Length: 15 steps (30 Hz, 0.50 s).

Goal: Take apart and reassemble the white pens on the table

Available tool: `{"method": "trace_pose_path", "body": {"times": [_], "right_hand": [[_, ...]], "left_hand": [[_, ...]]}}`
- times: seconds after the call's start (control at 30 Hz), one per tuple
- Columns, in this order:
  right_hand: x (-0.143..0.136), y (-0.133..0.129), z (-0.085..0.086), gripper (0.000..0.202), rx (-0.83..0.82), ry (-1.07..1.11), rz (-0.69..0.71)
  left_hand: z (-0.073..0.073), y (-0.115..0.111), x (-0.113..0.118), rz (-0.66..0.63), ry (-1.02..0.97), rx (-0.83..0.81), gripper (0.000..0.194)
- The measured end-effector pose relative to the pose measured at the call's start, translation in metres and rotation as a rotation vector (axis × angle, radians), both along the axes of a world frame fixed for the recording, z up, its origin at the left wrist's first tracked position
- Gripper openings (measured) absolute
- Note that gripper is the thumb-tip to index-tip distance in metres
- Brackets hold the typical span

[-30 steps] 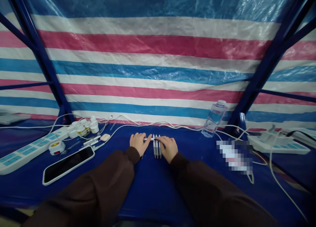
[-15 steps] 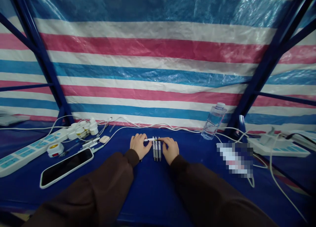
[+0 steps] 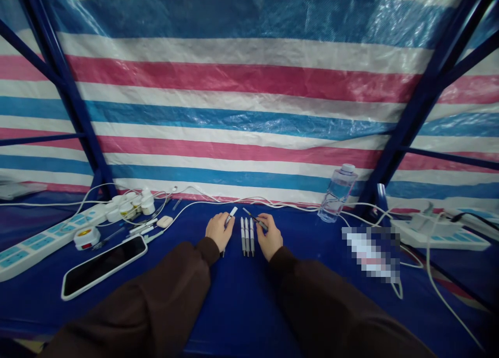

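Three white-and-grey pens (image 3: 247, 237) lie side by side on the blue table (image 3: 244, 301), tips toward me. To their left, my left hand (image 3: 220, 230) is closed on a white pen part (image 3: 232, 212) that points up and to the right. On the other side, my right hand (image 3: 270, 237) pinches a thin dark pen part (image 3: 251, 215) with a thicker grey end between the fingers. The two held parts are apart. Something small and dark shows under my left wrist, too hidden to make out.
At the left are a phone (image 3: 105, 267), a power strip (image 3: 50, 237) with plugs and a white earphone case (image 3: 165, 222). A clear bottle (image 3: 337, 194) stands at the back right. Cables run along the back; another power strip (image 3: 440, 233) lies far right.
The white part in my left hand and the dark part in my right hand, in line above the pens before, have come apart and now both tilt upward.
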State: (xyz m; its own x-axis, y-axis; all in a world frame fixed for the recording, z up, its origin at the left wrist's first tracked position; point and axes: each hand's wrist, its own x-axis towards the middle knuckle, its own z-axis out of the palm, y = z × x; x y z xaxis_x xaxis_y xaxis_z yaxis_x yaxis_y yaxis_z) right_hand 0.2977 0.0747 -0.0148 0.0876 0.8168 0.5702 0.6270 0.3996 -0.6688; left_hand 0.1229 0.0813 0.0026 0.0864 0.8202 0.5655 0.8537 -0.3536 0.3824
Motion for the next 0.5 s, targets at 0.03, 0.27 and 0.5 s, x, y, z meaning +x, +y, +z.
{"method": "trace_pose_path", "body": {"times": [0.03, 0.27, 0.5], "right_hand": [[-0.0001, -0.0005, 0.0005, 0.021, -0.01, 0.002, 0.0], [-0.0007, -0.0022, 0.0029, 0.011, -0.01, -0.037, 0.02], [-0.0003, 0.0003, 0.0, 0.013, 0.024, -0.046, 0.032]], "left_hand": [[-0.0004, 0.0004, -0.0003, -0.01, -0.019, 0.0, 0.029], [-0.0006, -0.0012, -0.0007, -0.077, -0.127, 0.002, 0.026], [0.0, -0.0034, 0.0004, -0.069, -0.163, -0.055, 0.022]]}}
